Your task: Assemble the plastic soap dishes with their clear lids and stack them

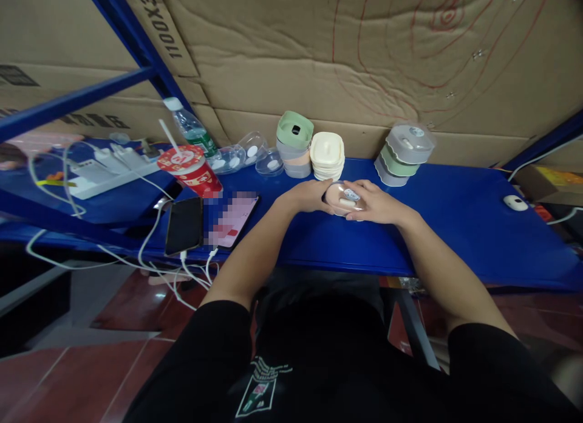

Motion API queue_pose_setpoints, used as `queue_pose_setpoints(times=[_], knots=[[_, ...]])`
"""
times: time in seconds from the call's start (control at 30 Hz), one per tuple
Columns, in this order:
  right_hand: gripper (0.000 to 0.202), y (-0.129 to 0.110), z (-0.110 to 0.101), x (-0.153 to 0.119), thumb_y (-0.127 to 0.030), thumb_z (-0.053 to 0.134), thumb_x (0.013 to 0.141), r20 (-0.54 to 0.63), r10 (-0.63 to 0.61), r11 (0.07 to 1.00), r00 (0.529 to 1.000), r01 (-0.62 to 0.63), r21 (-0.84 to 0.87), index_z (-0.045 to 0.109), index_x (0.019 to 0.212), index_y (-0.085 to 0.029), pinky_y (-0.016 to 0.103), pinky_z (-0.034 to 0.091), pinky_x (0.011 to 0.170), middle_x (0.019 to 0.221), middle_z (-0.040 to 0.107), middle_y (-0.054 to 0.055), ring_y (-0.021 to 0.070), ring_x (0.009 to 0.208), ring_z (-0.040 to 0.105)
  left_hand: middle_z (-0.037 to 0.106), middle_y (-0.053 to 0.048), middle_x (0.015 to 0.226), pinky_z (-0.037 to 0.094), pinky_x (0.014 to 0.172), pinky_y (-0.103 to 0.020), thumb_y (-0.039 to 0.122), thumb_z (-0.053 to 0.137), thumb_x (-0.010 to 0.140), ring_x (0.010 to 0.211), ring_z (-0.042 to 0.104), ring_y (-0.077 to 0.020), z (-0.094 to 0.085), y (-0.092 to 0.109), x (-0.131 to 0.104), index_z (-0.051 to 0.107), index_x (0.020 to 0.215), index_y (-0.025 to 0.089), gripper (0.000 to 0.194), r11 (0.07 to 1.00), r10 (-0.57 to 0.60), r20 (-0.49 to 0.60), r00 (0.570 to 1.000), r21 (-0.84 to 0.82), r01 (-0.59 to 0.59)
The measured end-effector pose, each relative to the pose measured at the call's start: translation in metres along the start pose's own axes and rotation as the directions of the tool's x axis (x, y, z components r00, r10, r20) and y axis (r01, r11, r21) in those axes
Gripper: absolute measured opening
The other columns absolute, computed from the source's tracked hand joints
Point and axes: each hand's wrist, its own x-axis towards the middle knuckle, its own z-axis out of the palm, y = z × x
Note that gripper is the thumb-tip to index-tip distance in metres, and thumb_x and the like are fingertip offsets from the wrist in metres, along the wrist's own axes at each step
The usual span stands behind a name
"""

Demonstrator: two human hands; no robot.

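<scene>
- The left hand curls round the left side of a small clear-lidded container, fingers bent and touching it.
- The right hand grips the same container from the right, with its fingers over the edge of the lid.
- The container sits between the two hands, over the near-middle part of the blue table; it has a pale label on top. Whether its base touches the table, I cannot tell.
- Just beyond the left hand stands a stack of cream containers.
- Just left of that is a mixed stack, with a green piece on top and grey and peach ones below.
- Clear round lids lie left of the mixed stack.
- To the far right of the hands stands a grey-and-green stack under a clear lid.
- On the left are a red cup with a straw and, beyond it, a tilted plastic bottle.
- Nearer on the left, a dark phone lies beside a phone with a lit screen; white cables run near them.
- A small white device rests at the right of the table.
</scene>
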Motion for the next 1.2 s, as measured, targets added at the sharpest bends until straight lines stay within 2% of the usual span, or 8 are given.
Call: queue_pose_setpoints(times=[0.13, 0.27, 0.47, 0.57, 0.67, 0.8, 1.0, 1.2], knots=[[0.112, 0.003, -0.011, -0.005, -0.065, 0.077, 0.094, 0.097, 0.084, 0.996, 0.992, -0.084, -0.003, 0.030, 0.187, -0.025, 0.067, 0.039, 0.138, 0.187, 0.040, 0.018, 0.0517, 0.172, 0.035, 0.079, -0.015, 0.150, 0.059, 0.108, -0.047, 0.054, 0.092, 0.082, 0.135, 0.076, -0.0393, -0.003, 0.002, -0.001, 0.060, 0.167, 0.024, 0.096, 1.000, -0.008, 0.004, 1.000, -0.013, 0.008], [0.098, 0.009, -0.024, -0.015, -0.058, 0.069, 0.098, 0.074, 0.146, 0.989, 0.987, -0.143, -0.044, 0.036, 0.186, -0.028, 0.066, 0.044, 0.135, 0.186, 0.045, 0.013, 0.0490, 0.172, 0.039, 0.081, -0.015, 0.146, 0.059, 0.107, -0.045, 0.048, 0.097, 0.081, 0.130, 0.078, -0.0377, -0.009, 0.003, -0.001, 0.061, 0.166, 0.022, 0.096, 0.997, -0.070, -0.071, 0.995, 0.021, 0.071], [0.095, -0.002, -0.026, -0.016, -0.078, 0.060, 0.105, -0.245, 0.363, 0.878, 0.899, -0.418, -0.231, 0.053, 0.175, -0.015, 0.070, 0.054, 0.119, 0.176, 0.054, 0.029, 0.0564, 0.149, 0.062, 0.084, -0.011, 0.129, 0.058, 0.105, -0.042, 0.037, 0.079, 0.101, 0.119, 0.079, -0.0311, -0.003, 0.006, 0.004, 0.043, 0.177, 0.018, 0.087, 0.995, -0.096, -0.405, 0.909, -0.030, 0.092], [0.087, -0.010, -0.028, -0.014, -0.075, 0.064, 0.104, -0.413, 0.296, 0.859, 0.862, -0.429, -0.279, 0.064, 0.164, -0.011, 0.063, 0.057, 0.112, 0.159, 0.065, 0.031, 0.0515, 0.136, 0.069, 0.083, -0.012, 0.131, 0.058, 0.108, -0.043, 0.033, 0.074, 0.103, 0.124, 0.078, -0.0327, 0.004, 0.002, 0.009, 0.042, 0.177, 0.017, 0.082, 0.989, -0.149, -0.443, 0.884, -0.057, 0.138], [0.068, -0.016, -0.032, -0.013, -0.066, 0.063, 0.106, -0.486, 0.274, 0.876, 0.830, -0.424, -0.230, 0.075, 0.150, -0.015, 0.055, 0.061, 0.100, 0.138, 0.075, 0.025, 0.0455, 0.126, 0.073, 0.083, -0.012, 0.135, 0.057, 0.110, -0.045, 0.030, 0.069, 0.106, 0.128, 0.077, -0.0330, 0.007, -0.004, 0.014, 0.054, 0.168, 0.018, 0.065, 0.983, -0.181, -0.455, 0.872, -0.081, 0.162], [0.055, -0.024, -0.032, -0.011, -0.060, 0.068, 0.104, -0.362, 0.379, 0.883, 0.852, -0.449, -0.133, 0.079, 0.143, -0.022, 0.049, 0.062, 0.088, 0.112, 0.086, 0.015, 0.0405, 0.107, 0.080, 0.085, -0.011, 0.131, 0.057, 0.109, -0.044, 0.022, 0.061, 0.110, 0.120, 0.080, -0.0298, 0.005, -0.008, 0.018, 0.062, 0.156, 0.019, 0.046, 0.979, -0.204, -0.496, 0.844, -0.110, 0.172], [0.067, -0.028, -0.024, -0.007, -0.060, 0.070, 0.104, -0.271, 0.381, 0.879, 0.884, -0.437, -0.189, 0.070, 0.158, -0.020, 0.052, 0.063, 0.094, 0.138, 0.084, 0.019, 0.0456, 0.122, 0.080, 0.087, -0.008, 0.126, 0.057, 0.106, -0.043, 0.020, 0.063, 0.109, 0.119, 0.081, -0.0297, 0.005, -0.009, 0.019, 0.067, 0.146, 0.021, 0.037, 0.973, -0.228, -0.520, 0.823, -0.109, 0.201], [0.073, -0.027, -0.024, -0.006, -0.062, 0.069, 0.104, -0.259, 0.382, 0.886, 0.887, -0.432, -0.169, 0.067, 0.164, -0.020, 0.056, 0.064, 0.100, 0.144, 0.082, 0.019, 0.0473, 0.128, 0.078, 0.087, -0.009, 0.129, 0.058, 0.108, -0.045, 0.021, 0.064, 0.107, 0.121, 0.080, -0.0304, 0.004, -0.009, 0.018, 0.066, 0.146, 0.022, 0.039, 0.979, -0.206, -0.510, 0.835, -0.105, 0.177]])
